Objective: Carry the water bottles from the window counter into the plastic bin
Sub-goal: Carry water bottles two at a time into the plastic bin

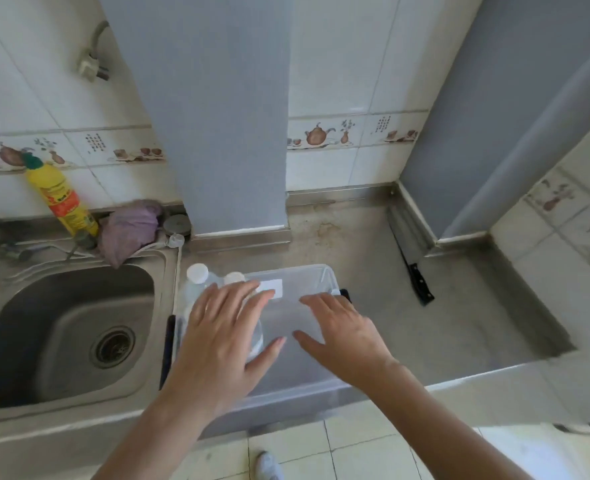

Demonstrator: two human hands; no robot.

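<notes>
A clear plastic bin sits on the steel counter right of the sink. Two clear water bottles with white caps stand in its left end: one at the far left, the other beside it, mostly hidden by my left hand. My left hand hovers over the bottles with fingers spread and holds nothing. Over the bin's empty right half is my right hand, also spread and holding nothing.
A steel sink lies to the left. Behind it stand a yellow bottle and a purple cloth. A black-handled knife lies on the counter at the right. A grey pillar rises behind the bin.
</notes>
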